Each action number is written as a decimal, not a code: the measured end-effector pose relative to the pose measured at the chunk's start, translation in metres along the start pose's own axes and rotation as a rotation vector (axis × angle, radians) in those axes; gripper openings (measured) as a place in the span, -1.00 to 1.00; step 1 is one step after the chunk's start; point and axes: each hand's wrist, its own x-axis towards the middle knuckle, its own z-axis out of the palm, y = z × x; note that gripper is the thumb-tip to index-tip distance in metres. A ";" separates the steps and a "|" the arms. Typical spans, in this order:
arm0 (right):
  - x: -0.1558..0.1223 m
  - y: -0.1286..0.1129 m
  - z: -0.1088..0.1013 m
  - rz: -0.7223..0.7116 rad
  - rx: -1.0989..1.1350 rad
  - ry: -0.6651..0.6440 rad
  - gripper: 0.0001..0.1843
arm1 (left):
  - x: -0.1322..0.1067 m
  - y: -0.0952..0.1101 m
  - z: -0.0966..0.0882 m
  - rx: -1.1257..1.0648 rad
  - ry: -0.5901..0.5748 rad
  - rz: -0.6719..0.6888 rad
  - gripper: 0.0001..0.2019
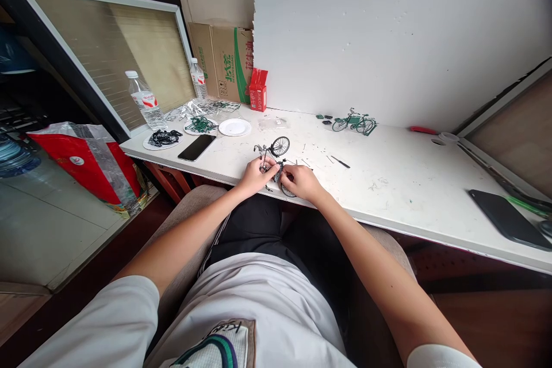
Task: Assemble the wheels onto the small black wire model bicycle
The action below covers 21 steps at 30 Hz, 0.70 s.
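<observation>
Close to the table's front edge, a small black model bicycle [280, 146] is between my two hands. One spoked wheel points away from me, and the other is partly covered by my right hand. My left hand [257, 175] closes round the frame near the handlebar side, thumb pressed on its middle. With bent, pinching fingers, my right hand [299, 180] works at the frame above the nearer wheel. Whatever small part lies between those fingertips is hidden. A thin dark tool [340, 161] and a few tiny pins lie on the table to the right.
A green model bicycle [354, 121] stands at the back. Plates with black parts [164, 138] and green parts [201, 125], a white plate [234, 127], a phone [196, 148], a water bottle [146, 101] and a red box [258, 90] are at left. A black phone [509, 217] lies far right.
</observation>
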 end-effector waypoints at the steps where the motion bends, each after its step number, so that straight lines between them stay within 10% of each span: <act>1: 0.000 0.000 0.000 -0.003 0.001 0.002 -0.74 | 0.000 0.000 0.000 0.003 0.002 0.006 -0.73; 21: 0.000 0.001 0.001 0.002 0.008 0.001 -0.73 | -0.003 0.003 0.002 0.040 0.019 0.055 -0.76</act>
